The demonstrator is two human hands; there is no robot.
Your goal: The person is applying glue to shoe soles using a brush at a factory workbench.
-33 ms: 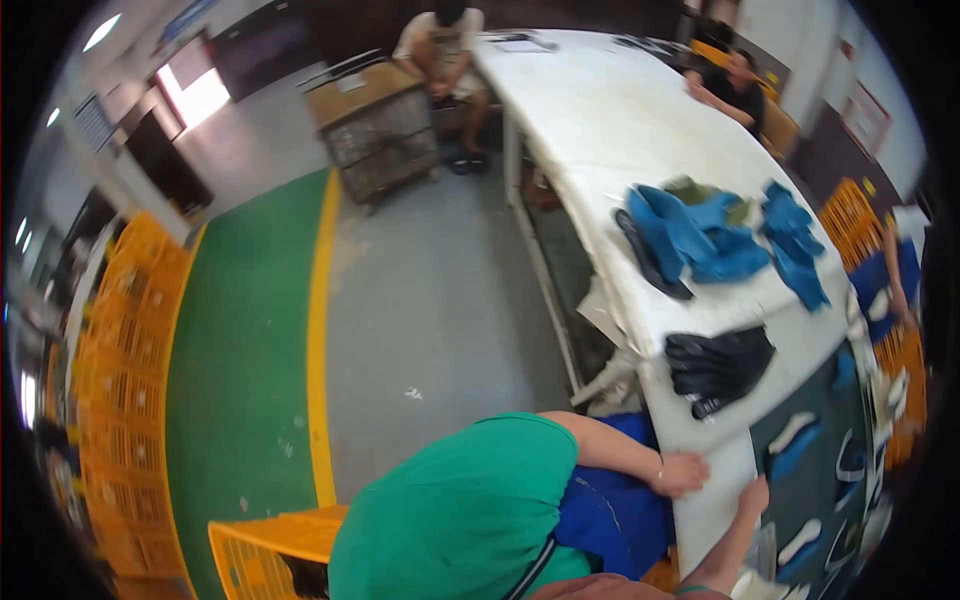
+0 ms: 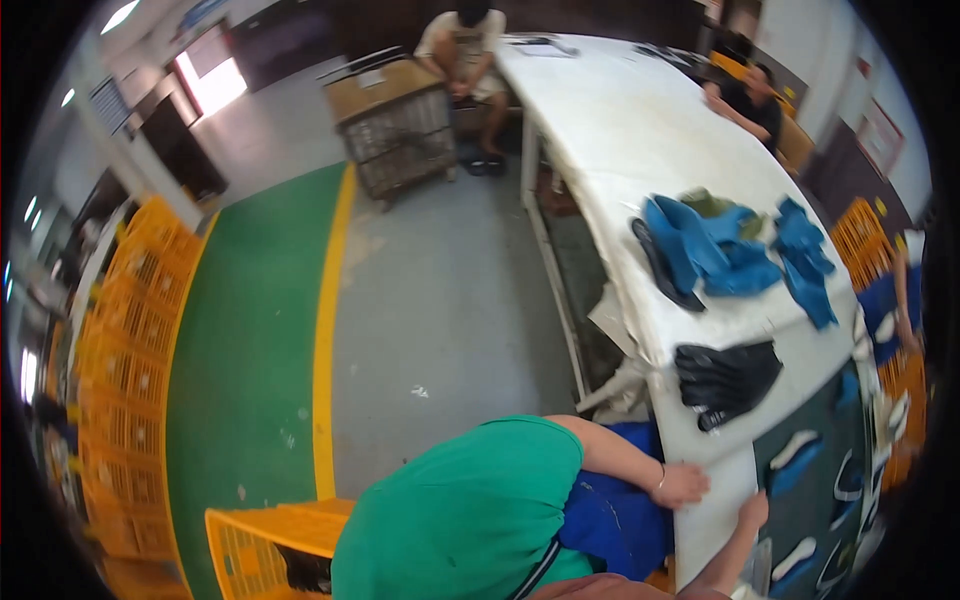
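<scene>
My left hand (image 2: 683, 485), with a thin bracelet at the wrist, lies on the white table edge with its fingers stretched out. Farther right, my right hand (image 2: 754, 510) is closed at the border between the white surface and a dark green belt (image 2: 815, 490). Anything inside its fingers is hidden. On the belt beside it are sole-shaped white-and-blue pieces (image 2: 795, 452) and dark shoe-shaped pieces with pale outlines (image 2: 846, 480). A pair of black gloves (image 2: 728, 380) lies just beyond my left hand.
Blue gloves (image 2: 705, 250) lie farther along the white table (image 2: 620, 110). An orange crate (image 2: 255, 535) stands behind me at left; stacked orange crates (image 2: 125, 380) line the far left. A wheeled cart (image 2: 395, 130) is near a seated person (image 2: 465, 60). Others sit along the right.
The whole view has shifted slightly, so the table, gloves and cart appear a little farther right and lower. Both hands stay in nearly the same place.
</scene>
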